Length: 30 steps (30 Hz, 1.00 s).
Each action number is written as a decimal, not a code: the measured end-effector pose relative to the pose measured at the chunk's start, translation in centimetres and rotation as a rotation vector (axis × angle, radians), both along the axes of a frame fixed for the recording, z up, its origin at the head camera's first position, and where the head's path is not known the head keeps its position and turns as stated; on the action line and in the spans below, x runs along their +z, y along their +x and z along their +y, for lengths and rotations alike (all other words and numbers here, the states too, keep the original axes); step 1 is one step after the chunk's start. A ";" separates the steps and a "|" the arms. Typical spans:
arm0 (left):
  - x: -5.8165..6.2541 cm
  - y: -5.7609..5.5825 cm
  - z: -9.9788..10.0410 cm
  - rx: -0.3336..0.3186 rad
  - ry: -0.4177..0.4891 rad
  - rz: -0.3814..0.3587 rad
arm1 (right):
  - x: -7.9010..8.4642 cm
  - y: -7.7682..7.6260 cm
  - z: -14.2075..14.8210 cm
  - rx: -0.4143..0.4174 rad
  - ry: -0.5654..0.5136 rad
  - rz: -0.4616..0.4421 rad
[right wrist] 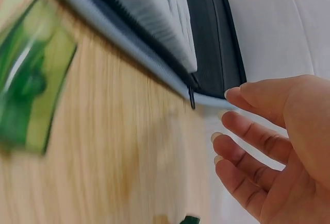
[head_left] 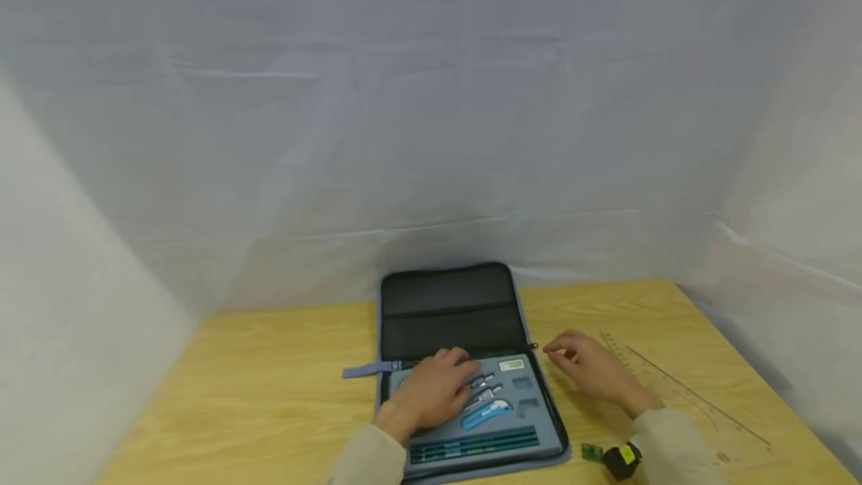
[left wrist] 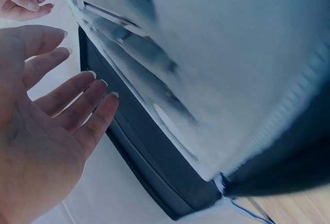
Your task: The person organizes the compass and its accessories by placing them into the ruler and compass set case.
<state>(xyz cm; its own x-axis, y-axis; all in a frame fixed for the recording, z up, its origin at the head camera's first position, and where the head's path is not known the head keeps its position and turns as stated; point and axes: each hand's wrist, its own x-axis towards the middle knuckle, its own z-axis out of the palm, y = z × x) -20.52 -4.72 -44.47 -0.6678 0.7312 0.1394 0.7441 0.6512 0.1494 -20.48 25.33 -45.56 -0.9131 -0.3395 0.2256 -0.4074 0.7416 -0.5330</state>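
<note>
An open zip case (head_left: 450, 331) lies on the table with its dark lid folded back. Its grey tray (head_left: 548, 429) carries metal compasses (head_left: 485, 397), a blue cutter knife (head_left: 486, 414), dark green pencils (head_left: 474, 445) and a white-and-green eraser (head_left: 512, 365). My left hand (head_left: 434, 389) is spread low over the tray's left part, hiding some of it; the left wrist view shows its fingers (left wrist: 85, 98) loosely extended around nothing. Beside the case's right edge, my right hand (head_left: 592, 367) has relaxed, bent fingers with thumb and forefinger apart, close to the zip pull (right wrist: 192, 98).
To the right lies a clear triangular ruler (head_left: 723, 458), partly under the right forearm in the head view. A small green piece (head_left: 592, 453) and a black object with a yellow label (head_left: 621, 462) sit near the front. A blue strap (head_left: 364, 370) sticks out left.
</note>
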 end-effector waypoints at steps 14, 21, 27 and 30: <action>0.5 0.7 1.8 -0.064 -0.039 -0.043 | -0.4 1.9 2.9 -0.119 0.004 -0.035; 0.6 0.9 2.2 -0.071 -0.065 -0.044 | -0.7 2.9 4.2 -0.108 -0.014 -0.050; 0.5 1.0 2.4 -0.070 -0.069 -0.018 | -0.9 3.5 4.6 -0.112 -0.009 -0.033; 0.4 1.0 2.4 -0.072 -0.065 -0.003 | -1.2 3.5 4.7 -0.128 -0.011 -0.036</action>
